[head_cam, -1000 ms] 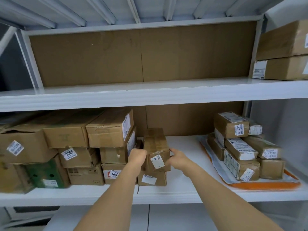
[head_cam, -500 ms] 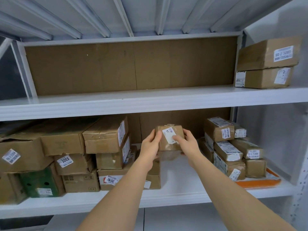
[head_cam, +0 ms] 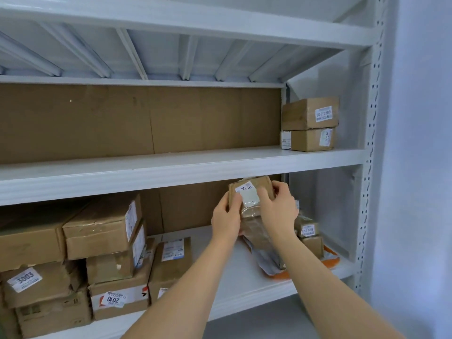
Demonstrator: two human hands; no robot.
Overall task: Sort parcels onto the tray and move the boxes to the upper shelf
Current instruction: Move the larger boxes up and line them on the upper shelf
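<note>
I hold a small taped brown box (head_cam: 252, 211) with a white label between both hands, tilted, just under the front edge of the upper shelf (head_cam: 195, 167). My left hand (head_cam: 226, 218) grips its left side and my right hand (head_cam: 277, 209) grips its right side. Below and behind it lies the orange tray (head_cam: 330, 261) on the lower shelf, with small parcels (head_cam: 307, 230) stacked on it, partly hidden by my right arm. Two brown boxes (head_cam: 309, 124) sit stacked at the right end of the upper shelf.
Stacked cardboard boxes (head_cam: 102, 226) fill the left of the lower shelf (head_cam: 234, 285), some with numbered labels. A brown cardboard sheet lines the shelf's back. A white perforated upright (head_cam: 371, 167) stands at the right, beside a wall.
Both hands lifted the small box off the lower stack and carried it up and to the right, over the tray. My view has turned right and upward.
</note>
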